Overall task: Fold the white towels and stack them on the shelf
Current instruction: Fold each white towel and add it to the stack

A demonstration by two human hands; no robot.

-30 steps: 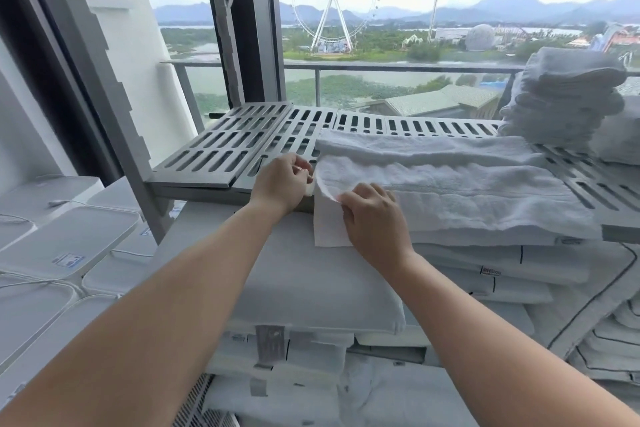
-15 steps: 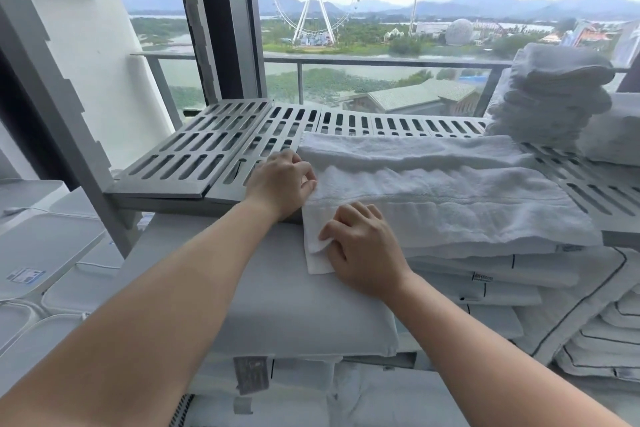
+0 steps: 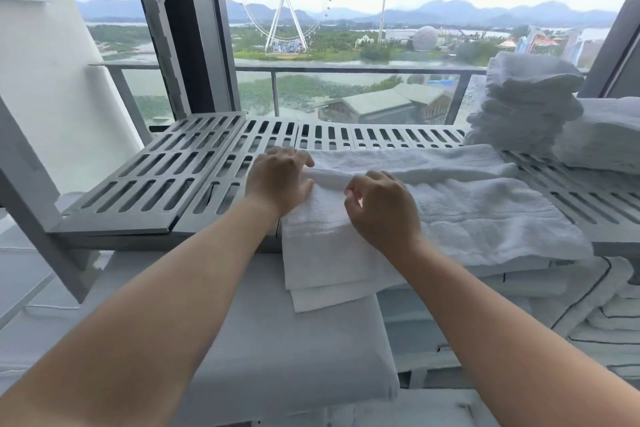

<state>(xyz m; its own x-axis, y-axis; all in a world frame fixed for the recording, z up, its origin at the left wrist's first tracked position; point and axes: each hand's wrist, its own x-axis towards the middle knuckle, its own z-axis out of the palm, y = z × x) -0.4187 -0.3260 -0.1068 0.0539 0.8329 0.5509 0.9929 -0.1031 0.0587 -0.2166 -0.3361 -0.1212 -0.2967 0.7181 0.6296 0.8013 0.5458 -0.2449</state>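
Slippage worried me: left hand (image 3: 280, 180) and right hand (image 3: 381, 208) pinched the towel (image 3: 485, 211), its end overhanging the shelf (image 3: 156, 191) front.

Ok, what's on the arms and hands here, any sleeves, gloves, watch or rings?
Nothing worn shows. Both forearms are bare down to the frame's edge, no sleeves. The left hand and right hand carry no gloves; no watch, band or ring is visible.

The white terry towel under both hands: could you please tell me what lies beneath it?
The grey slotted shelf carries the white towel; its near corner overhangs white folded linen. Anything between them is covered.
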